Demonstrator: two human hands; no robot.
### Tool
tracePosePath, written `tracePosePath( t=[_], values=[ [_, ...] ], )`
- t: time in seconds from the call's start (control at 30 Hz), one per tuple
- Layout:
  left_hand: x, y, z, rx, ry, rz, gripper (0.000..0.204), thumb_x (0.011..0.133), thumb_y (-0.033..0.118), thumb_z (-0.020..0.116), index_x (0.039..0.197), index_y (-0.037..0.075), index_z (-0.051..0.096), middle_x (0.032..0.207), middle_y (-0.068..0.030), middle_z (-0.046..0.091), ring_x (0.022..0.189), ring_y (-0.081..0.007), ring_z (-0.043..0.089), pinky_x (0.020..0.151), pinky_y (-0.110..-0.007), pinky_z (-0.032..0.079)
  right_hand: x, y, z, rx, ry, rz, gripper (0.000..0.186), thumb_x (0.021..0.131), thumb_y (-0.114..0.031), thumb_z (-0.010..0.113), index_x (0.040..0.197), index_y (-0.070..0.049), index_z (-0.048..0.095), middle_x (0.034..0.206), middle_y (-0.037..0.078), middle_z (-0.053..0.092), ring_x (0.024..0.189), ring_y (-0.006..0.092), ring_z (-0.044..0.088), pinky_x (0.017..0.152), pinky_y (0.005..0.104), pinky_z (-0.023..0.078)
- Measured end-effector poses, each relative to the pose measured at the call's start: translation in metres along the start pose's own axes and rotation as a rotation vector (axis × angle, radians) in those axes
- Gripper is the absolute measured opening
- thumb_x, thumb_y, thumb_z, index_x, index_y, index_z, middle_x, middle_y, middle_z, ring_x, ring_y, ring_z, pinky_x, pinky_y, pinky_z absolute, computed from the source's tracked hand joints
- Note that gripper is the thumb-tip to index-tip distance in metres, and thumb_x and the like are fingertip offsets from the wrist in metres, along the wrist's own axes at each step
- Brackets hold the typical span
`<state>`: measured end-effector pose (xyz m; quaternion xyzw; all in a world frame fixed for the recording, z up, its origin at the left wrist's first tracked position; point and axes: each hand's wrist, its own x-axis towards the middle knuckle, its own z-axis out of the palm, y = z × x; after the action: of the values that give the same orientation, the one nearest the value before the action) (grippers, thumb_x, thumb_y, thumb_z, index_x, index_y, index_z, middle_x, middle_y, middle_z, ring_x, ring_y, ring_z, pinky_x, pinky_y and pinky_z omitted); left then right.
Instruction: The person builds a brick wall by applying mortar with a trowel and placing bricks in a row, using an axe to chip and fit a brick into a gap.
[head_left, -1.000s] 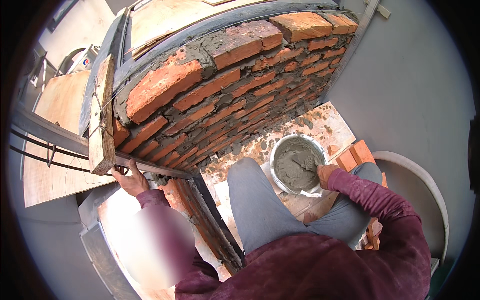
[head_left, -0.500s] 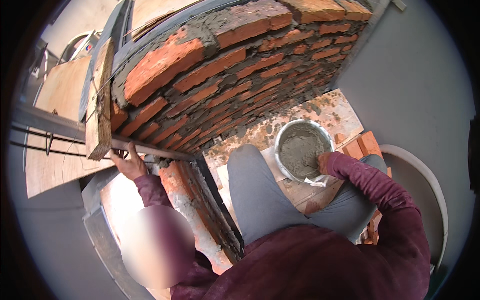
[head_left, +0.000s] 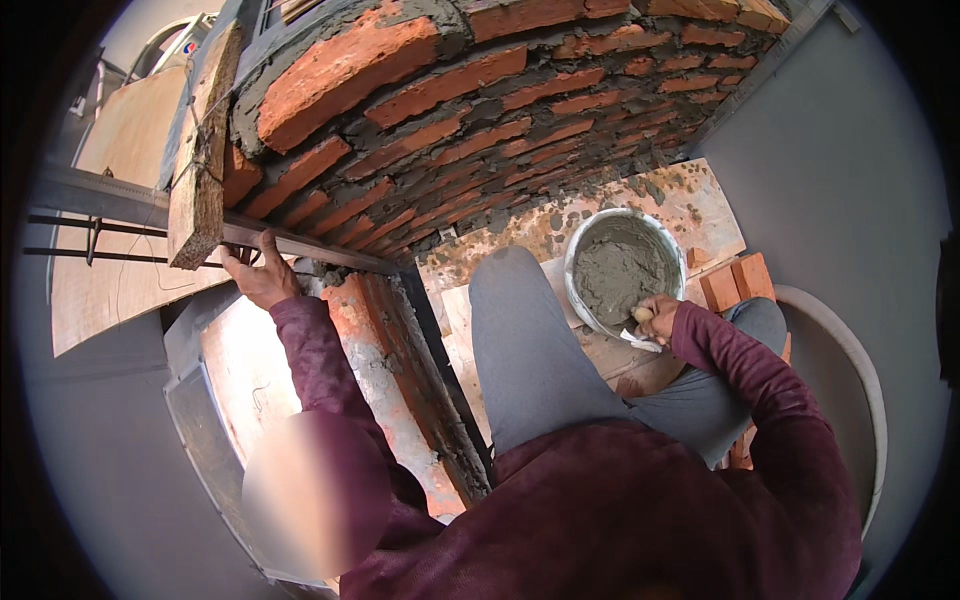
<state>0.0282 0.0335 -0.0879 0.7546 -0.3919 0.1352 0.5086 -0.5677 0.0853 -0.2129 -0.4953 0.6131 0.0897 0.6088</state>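
My left hand [head_left: 262, 272] grips the metal rail [head_left: 318, 247] at the lower left end of the brick wall [head_left: 350, 75], just beneath a rough upright wooden batten [head_left: 200, 140] with wire round it. Its fingertips are partly hidden against the rail. My right hand [head_left: 658, 318] holds a pale wooden handle [head_left: 640, 314], apparently a trowel's, at the front rim of a round bucket [head_left: 570, 262] of grey mortar [head_left: 617, 265]. The handle's working end is not clearly visible. Wet grey mortar fills and smears the joints between the red bricks.
My knees flank the bucket on mortar-spattered boards [head_left: 705, 200]. Several loose bricks [head_left: 722, 288] and a large round tub [head_left: 845, 400] stand at the right, beside a grey wall [head_left: 850, 150]. Plywood sheets [head_left: 115, 300] and dark rods [head_left: 60, 252] lie left. A brick ledge [head_left: 390, 390] runs along my left.
The view has shifted, the wall and bucket now higher in the picture. My right hand has turned and risen slightly, showing the handle. My left hand stays at the rail.
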Motion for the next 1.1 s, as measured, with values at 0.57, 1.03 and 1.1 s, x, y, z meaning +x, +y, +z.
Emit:
tracePosePath(
  t=[0.57, 1.03, 1.1],
  values=[
    [0.009, -0.028, 0.002, -0.102, -0.065, -0.030, 0.070, 0.088, 0.035, 0.070, 0.135, -0.008, 0.041, 0.121, -0.0215, 0.058, 0.108, -0.0289, 0.059, 0.092, -0.037, 0.047, -0.143, 0.031, -0.082, 0.547, -0.276, -0.325, 0.053, 0.077, 0.007, 0.066, 0.126, 0.000, 0.049, 0.063, 0.002, 0.056, 0.043, 0.0091, 0.052, 0.038, 0.0238, 0.042],
    [0.011, -0.025, -0.001, -0.056, -0.088, -0.036, 0.071, 0.088, 0.029, 0.069, 0.140, -0.006, 0.036, 0.132, -0.0235, 0.052, 0.119, -0.0328, 0.053, 0.101, -0.038, 0.040, -0.382, -0.284, -0.324, -0.320, 0.568, -0.472, 0.054, 0.073, -0.012, 0.074, 0.125, -0.004, 0.059, 0.084, 0.002, 0.061, 0.070, 0.0152, 0.058, 0.060, 0.0309, 0.048],
    [0.022, -0.028, -0.016, -0.010, -0.041, 0.004, 0.068, 0.088, 0.027, 0.070, 0.138, -0.006, 0.038, 0.129, -0.0232, 0.054, 0.116, -0.0322, 0.055, 0.100, -0.038, 0.041, -0.357, -0.341, -0.315, -0.782, 0.668, -0.408, 0.042, 0.081, -0.008, 0.069, 0.121, -0.003, 0.058, 0.086, 0.003, 0.062, 0.068, 0.0115, 0.056, 0.054, 0.0259, 0.045]
  ],
)
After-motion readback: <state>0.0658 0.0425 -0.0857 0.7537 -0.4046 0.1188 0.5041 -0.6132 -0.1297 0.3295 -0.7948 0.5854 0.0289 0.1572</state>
